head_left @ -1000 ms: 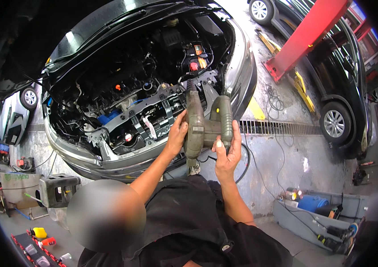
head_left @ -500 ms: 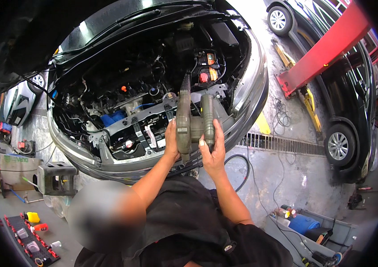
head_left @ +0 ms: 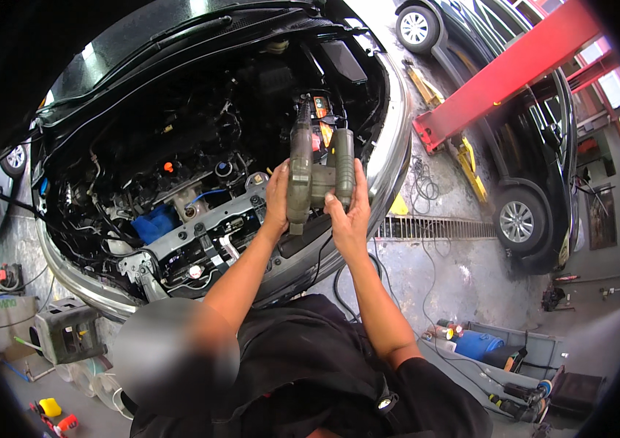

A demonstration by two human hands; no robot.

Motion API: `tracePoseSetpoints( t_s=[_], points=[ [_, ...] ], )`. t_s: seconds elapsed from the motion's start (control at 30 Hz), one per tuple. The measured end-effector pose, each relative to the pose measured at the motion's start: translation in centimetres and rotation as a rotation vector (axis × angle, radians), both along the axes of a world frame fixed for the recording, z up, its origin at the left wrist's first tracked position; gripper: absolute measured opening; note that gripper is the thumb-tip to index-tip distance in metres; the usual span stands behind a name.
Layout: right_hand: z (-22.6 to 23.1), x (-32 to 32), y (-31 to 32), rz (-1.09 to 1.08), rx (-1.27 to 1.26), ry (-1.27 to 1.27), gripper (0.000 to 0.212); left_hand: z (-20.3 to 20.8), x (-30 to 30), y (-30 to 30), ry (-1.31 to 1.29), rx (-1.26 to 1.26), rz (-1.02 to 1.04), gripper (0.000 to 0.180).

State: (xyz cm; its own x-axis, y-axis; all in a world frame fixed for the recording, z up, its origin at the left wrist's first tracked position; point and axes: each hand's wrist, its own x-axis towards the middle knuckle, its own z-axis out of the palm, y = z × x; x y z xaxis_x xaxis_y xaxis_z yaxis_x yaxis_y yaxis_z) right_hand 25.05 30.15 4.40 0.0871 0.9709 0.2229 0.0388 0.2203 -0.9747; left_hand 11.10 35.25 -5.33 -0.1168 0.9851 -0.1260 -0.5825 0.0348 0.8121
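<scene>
I hold a dusty grey-green plastic air duct (head_left: 300, 179) in front of me with both hands, over the front edge of the open engine bay (head_left: 178, 146). It has a long tapered section on the left and a shorter ribbed tube on the right, joined by a bridge. My left hand (head_left: 276, 201) presses against the outer side of the long section. Around the ribbed tube, my right hand (head_left: 352, 215) closes with its thumb on the near side. Beyond the duct's far end, the car battery (head_left: 322, 108) is partly covered by it.
A metal crossbeam (head_left: 200, 226) runs along the bay's front, with a blue cloth (head_left: 155, 223) beside it. On the right stand a red lift arm (head_left: 500, 80) and a dark car (head_left: 522, 168). A grey bin (head_left: 544, 343) of tools sits at lower right; cables lie on the floor.
The view has turned, and the car and floor items have shifted left. My hands and the duct have moved slightly farther over the bay. Both hands keep their hold.
</scene>
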Motion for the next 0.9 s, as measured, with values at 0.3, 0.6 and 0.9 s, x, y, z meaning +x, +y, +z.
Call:
tracePoseSetpoints(
  t_s=[0.3,0.6,0.9],
  points=[
    [-1.1,-0.6,4.9,0.019,-0.043,0.145,0.085,-1.3,-1.1,6.9,0.101,0.002,0.023,0.054],
    [-0.5,4.8,8.1,0.111,-0.098,0.197,0.085,0.3,2.0,8.6,0.283,-0.082,0.082,0.053],
    [5.5,13.1,2.0,0.097,-0.255,0.126,0.086,7.0,11.0,0.8,0.118,-0.195,0.001,0.05]
  ],
)
